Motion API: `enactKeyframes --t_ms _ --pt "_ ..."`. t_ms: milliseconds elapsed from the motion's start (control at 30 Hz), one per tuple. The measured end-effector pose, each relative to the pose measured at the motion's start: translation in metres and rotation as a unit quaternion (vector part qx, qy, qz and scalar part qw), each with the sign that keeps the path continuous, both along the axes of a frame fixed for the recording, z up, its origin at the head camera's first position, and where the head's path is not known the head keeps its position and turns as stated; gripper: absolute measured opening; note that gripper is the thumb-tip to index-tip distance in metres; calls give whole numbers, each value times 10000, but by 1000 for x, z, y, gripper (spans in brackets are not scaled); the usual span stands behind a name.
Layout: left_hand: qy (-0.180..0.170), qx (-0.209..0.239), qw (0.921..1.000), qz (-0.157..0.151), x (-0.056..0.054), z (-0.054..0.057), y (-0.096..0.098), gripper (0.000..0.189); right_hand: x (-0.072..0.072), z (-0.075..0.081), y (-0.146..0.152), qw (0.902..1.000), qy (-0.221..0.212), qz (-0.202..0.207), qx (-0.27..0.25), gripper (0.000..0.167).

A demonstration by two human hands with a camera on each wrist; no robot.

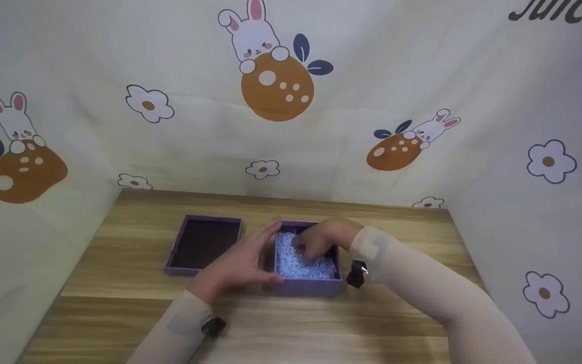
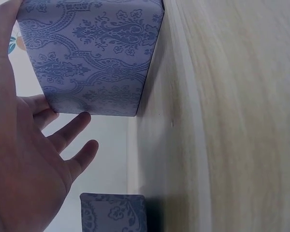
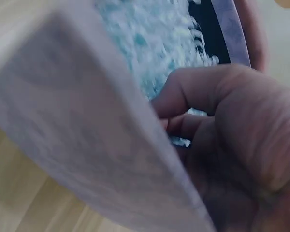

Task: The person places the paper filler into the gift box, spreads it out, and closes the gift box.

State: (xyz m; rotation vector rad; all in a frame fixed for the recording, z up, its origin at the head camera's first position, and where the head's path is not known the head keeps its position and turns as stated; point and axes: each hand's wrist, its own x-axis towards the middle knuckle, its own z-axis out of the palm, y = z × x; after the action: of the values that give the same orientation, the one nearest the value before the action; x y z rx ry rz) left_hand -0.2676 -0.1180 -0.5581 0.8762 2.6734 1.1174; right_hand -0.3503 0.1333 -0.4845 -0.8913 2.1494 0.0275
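A purple patterned box [image 1: 308,289] stands upright on the table, filled with pale blue shredded paper [image 1: 291,263]. My left hand [image 1: 238,260] spans the left side of the box, thumb at the near corner and fingers toward the far one. In the left wrist view two fingers stick out past the edge of the box [image 2: 99,63]. Inside the box, my right hand [image 1: 316,240] has its fingers curled into the paper and pinches some. The right wrist view shows strands of shredded paper [image 3: 150,43] around the curled fingers; the box wall hides part of them.
Left of the box lies a shallow purple lid [image 1: 207,245], its dark inside facing up. Under everything is a wood-grain table [image 1: 119,283]. A cloth curtain [image 1: 195,151] with rabbits, oranges and flowers encloses the back and both sides.
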Motion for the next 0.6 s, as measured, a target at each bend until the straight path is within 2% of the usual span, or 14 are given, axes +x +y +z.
enactKeyframes --t_ms 133,233,367,500,600 --pt "27 3 10000 -23 0 0 0 135 4 15 5 9994 -104 140 -288 29" --pt "10 15 10000 -21 0 0 0 136 7 23 8 9979 -286 269 -511 29" --pt "16 25 10000 -21 1 0 -1 135 12 14 7 9970 -435 478 -433 36" --pt "141 54 9998 -96 -1 -1 0 134 18 -4 3 9967 -141 755 -252 38" --pt "121 62 9999 -103 0 1 -1 133 20 -6 1 9960 38 866 -236 36"
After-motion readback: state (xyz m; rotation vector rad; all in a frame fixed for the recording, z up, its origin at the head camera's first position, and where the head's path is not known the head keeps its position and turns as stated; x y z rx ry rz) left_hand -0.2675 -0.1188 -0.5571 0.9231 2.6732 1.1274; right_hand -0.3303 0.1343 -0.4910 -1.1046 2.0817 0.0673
